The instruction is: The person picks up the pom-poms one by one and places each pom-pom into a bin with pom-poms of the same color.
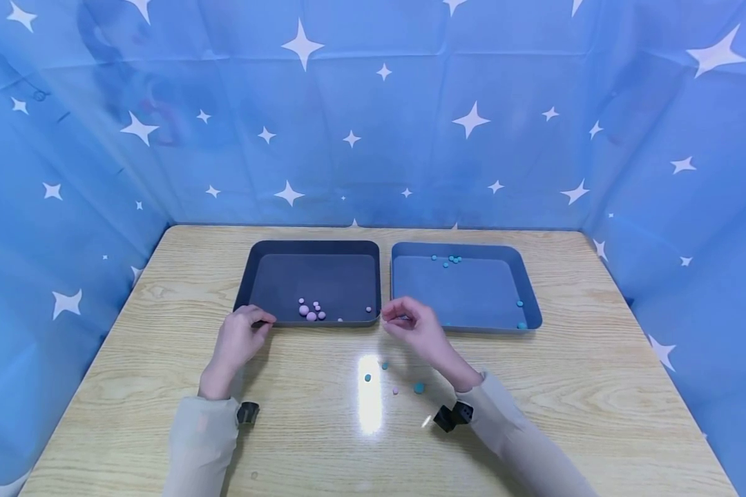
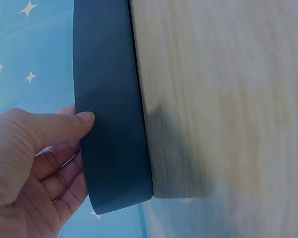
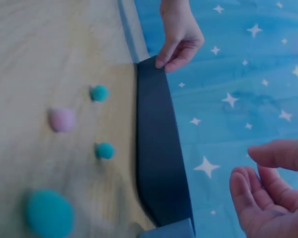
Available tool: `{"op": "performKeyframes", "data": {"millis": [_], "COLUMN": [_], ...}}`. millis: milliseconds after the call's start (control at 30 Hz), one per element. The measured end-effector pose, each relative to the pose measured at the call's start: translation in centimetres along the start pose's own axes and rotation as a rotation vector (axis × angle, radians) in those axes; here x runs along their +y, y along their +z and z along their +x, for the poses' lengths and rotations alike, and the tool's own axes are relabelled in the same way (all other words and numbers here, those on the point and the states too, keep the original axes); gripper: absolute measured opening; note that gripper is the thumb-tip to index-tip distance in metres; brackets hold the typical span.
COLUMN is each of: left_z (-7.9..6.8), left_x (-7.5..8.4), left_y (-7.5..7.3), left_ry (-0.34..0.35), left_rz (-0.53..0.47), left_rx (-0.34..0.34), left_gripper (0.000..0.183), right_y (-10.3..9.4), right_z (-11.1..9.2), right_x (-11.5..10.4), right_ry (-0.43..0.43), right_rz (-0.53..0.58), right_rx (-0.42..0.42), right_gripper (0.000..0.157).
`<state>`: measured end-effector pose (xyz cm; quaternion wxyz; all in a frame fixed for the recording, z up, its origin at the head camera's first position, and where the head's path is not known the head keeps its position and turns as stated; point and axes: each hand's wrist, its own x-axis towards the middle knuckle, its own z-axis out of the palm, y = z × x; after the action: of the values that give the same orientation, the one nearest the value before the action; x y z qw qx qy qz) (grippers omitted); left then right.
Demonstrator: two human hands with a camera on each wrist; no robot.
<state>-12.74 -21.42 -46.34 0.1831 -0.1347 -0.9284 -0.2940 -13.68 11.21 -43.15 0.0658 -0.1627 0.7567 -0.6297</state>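
My left hand (image 1: 242, 338) pinches the near left rim of a dark tray (image 1: 317, 279), with the thumb (image 2: 84, 118) on the outer wall and the fingers behind it. Several pink balls (image 1: 304, 310) of different sizes lie near the front of this tray. Over the gap between the two trays hovers my right hand (image 1: 418, 330), close to the dark tray's near right corner. Its thumb and fingers are loosely bent and apart in the right wrist view, with nothing visible between them. A blue-grey tray (image 1: 454, 290) beside it bears several small teal balls (image 1: 456, 260).
On the wooden table (image 1: 298, 428), in front of the trays, lie a larger teal ball (image 1: 419, 388), two smaller teal ones and a small pink ball (image 1: 395, 391). A blue star-patterned curtain (image 1: 373, 166) encloses the back and sides.
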Motion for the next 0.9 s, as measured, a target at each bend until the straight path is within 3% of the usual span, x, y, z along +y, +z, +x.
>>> {"op": "performKeyframes", "data": {"millis": [533, 900], "left_z": [0.0, 0.0], "left_x": [0.0, -0.1], "left_y": [0.0, -0.1], "left_ry": [0.02, 0.008], "left_rz": [-0.002, 0.0], "left_rx": [0.012, -0.004], "left_gripper": [0.012, 0.012], "right_y": [0.2, 0.6], "right_z": [-3.9, -5.6], "right_x": [1.1, 2.2], "right_ry": [0.066, 0.065], "right_rz": [-0.01, -0.05], "right_rx": [-0.066, -0.176], "right_gripper": [0.021, 0.025]}}
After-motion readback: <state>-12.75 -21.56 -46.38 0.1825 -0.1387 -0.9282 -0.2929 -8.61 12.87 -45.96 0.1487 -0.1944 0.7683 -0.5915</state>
